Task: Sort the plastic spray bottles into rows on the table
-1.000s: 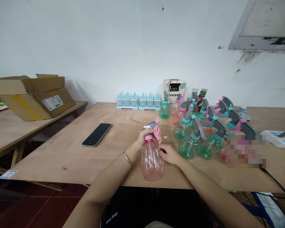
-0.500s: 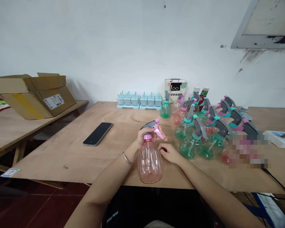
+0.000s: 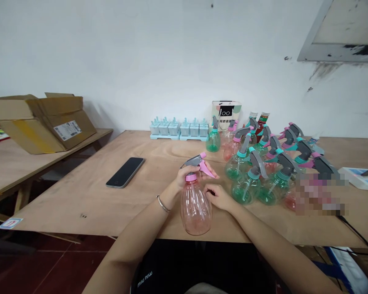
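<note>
A clear pink spray bottle (image 3: pixel 196 210) stands near upright at lower centre of the frame, by the table's (image 3: pixel 79 192) front edge; whether its base bears on the wood, I cannot tell. The left hand (image 3: pixel 182 177) is wrapped around its neck under the grey spray head (image 3: pixel 191 162), fingers reaching behind the pink trigger (image 3: pixel 206 168). The right hand (image 3: pixel 220 197) is loosely curled just beside the bottle's right shoulder; contact, or anything inside the curl, I cannot make out. For a steady hold, the left grip would best keep snug at the neck and the bottle plumb, with the right hand ready to brace the smooth body. Green and pink spray bottles (image 3: pixel 245 192) crowd right of centre; a phone (image 3: pixel 125 172) lies left of centre.
</note>
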`<state>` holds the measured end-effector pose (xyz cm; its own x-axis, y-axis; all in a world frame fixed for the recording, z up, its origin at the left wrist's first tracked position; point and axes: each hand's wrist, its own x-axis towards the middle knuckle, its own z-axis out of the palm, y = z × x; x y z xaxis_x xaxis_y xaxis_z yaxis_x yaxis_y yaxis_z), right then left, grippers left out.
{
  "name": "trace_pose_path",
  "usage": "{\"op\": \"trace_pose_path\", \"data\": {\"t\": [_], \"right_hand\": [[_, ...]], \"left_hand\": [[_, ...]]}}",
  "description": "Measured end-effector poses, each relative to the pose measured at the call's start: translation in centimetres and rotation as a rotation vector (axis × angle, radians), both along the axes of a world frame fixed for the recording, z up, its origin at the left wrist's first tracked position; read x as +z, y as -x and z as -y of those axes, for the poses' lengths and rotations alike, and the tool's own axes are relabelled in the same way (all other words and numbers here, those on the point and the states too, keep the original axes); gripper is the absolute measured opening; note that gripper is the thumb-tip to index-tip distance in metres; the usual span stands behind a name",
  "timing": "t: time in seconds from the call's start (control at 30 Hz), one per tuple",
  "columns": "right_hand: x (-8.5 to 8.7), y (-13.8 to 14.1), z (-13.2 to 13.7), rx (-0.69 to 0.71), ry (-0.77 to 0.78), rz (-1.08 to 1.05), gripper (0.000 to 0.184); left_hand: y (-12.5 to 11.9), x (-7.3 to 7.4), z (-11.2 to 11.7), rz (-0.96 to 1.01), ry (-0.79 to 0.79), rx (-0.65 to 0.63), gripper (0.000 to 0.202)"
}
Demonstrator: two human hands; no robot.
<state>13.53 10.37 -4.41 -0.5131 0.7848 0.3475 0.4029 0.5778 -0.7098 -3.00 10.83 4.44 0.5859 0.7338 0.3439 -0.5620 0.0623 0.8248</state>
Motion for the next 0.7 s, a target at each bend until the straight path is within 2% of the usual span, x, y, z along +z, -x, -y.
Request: {"op": "trace_pose_path", "data": {"t": [0.2, 0.37, 0.43, 0.5, 0.57, 0.67, 0.7], "right_hand": [[0.0, 0.0, 0.0, 0.024, -0.025, -0.040, 0.016], [0.0, -0.1, 0.1, 0.020, 0.005, -0.021, 0.017], [0.1, -0.1, 0.2, 0.018, 0.012, -0.014, 0.019], [0.3, 0.0, 0.3, -0.001, 0.030, -0.001, 0.019], [0.4, 0.1, 0.4, -0.016, 0.037, 0.020, 0.020], [0.3, 0.2, 0.3, -0.025, 0.029, 0.034, 0.021], [0.2, 0.2, 0.3, -0.025, 0.028, 0.033, 0.022]], "left_hand": [[-0.4, -0.6, 0.0, -0.025, -0.006, -0.056, 0.026], [0.3, -0.1, 0.2, -0.014, -0.132, 0.082, 0.023], [1.1, 0.8, -0.4, -0.087, -0.126, 0.199, 0.022], [2.0, 1.9, -2.0, -0.175, -0.102, 0.379, 0.025], [2.9, 3.0, -4.6, -0.212, -0.115, 0.597, 0.030], [4.0, 4.2, -10.1, -0.143, -0.207, 0.922, 0.033], [4.2, 4.3, -11.9, -0.144, -0.260, 0.958, 0.035]]}}
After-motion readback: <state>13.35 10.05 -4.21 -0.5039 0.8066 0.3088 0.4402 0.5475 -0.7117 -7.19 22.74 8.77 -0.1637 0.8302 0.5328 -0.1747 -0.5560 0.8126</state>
